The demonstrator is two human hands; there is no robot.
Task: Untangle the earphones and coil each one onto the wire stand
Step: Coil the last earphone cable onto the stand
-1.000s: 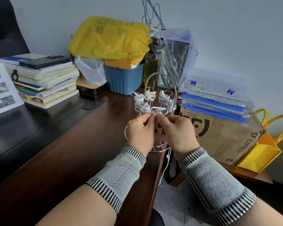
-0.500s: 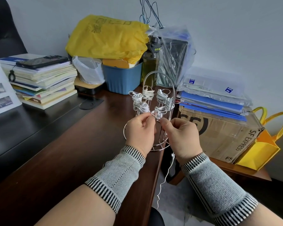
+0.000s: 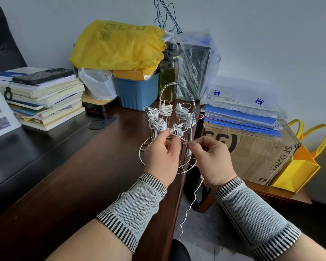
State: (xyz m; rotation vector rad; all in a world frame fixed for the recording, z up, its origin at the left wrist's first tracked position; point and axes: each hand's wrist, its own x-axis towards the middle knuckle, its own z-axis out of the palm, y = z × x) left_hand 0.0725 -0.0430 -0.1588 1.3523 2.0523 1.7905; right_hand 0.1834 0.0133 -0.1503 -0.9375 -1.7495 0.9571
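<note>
1 wire stand (image 3: pixel 174 117), 2 hands, 6 earphone coils (image 3: pixel 158 124).

Grey knitted cuffs (image 3: pixel 134 210), black-and-white striped edges

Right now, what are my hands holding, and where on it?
Both hands pinch a white earphone cable: left hand near the wire stand, right hand further along; the rest dangles.

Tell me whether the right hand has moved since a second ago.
Yes. The right hand has drawn away to the right of the wire stand, pulling the earphone wire out from the left hand.
</note>
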